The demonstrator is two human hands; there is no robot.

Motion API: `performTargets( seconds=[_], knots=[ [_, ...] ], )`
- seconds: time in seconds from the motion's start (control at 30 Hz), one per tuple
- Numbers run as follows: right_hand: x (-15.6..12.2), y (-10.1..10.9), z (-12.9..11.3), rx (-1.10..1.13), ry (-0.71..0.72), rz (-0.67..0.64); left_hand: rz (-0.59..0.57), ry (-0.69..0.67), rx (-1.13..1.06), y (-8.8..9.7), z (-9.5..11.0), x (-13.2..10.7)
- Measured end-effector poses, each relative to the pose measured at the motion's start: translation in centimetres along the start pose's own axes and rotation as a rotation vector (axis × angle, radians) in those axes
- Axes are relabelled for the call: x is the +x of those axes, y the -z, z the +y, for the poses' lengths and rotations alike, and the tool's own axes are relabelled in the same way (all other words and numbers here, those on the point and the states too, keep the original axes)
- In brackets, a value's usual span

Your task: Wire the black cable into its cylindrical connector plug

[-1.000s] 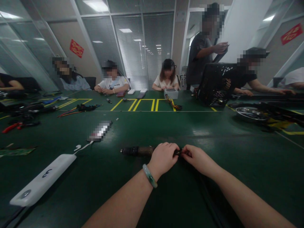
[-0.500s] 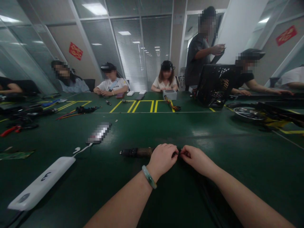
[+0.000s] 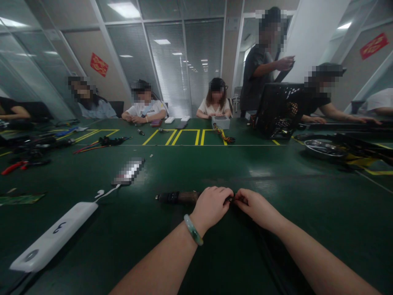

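A dark, pen-shaped electric screwdriver (image 3: 187, 197) lies sideways on the green table, its metal tip pointing left. My left hand (image 3: 213, 205), with a green bangle at the wrist, is closed around its rear part and covers it. Close by on the right, my right hand (image 3: 253, 205) pinches with thumb and forefinger at the tool's back end. What those fingertips hold is small, dark and mostly hidden. A black cable (image 3: 272, 262) runs along the table below my right forearm.
On the left are a white power strip (image 3: 55, 237), a blurred-out phone-like device (image 3: 129, 171) and a green circuit board (image 3: 23, 199). Farther off lie wires (image 3: 104, 142), a grey power supply (image 3: 221, 122), a black computer case (image 3: 276, 110) and a round metal dish (image 3: 322, 148). Several people sit opposite; one stands.
Both hands stay at the rear end of the screwdriver. The fingers have shifted only slightly, and the whole view has moved a little.
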State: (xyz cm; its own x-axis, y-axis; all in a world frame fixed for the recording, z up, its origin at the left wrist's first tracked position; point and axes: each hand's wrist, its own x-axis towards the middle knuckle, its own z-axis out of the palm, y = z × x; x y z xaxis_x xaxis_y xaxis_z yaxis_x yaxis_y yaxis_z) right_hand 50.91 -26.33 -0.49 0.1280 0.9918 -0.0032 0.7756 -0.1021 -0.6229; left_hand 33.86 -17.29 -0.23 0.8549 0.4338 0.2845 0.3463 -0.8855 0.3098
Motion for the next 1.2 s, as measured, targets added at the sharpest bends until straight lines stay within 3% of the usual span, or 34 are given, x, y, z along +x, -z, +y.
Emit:
performTargets(
  seconds=[1.2],
  knots=[
    [0.02,0.02,-0.28,0.007,-0.034,0.017,-0.028,0.018,0.037,-0.16,-0.06,0.08]
  ],
)
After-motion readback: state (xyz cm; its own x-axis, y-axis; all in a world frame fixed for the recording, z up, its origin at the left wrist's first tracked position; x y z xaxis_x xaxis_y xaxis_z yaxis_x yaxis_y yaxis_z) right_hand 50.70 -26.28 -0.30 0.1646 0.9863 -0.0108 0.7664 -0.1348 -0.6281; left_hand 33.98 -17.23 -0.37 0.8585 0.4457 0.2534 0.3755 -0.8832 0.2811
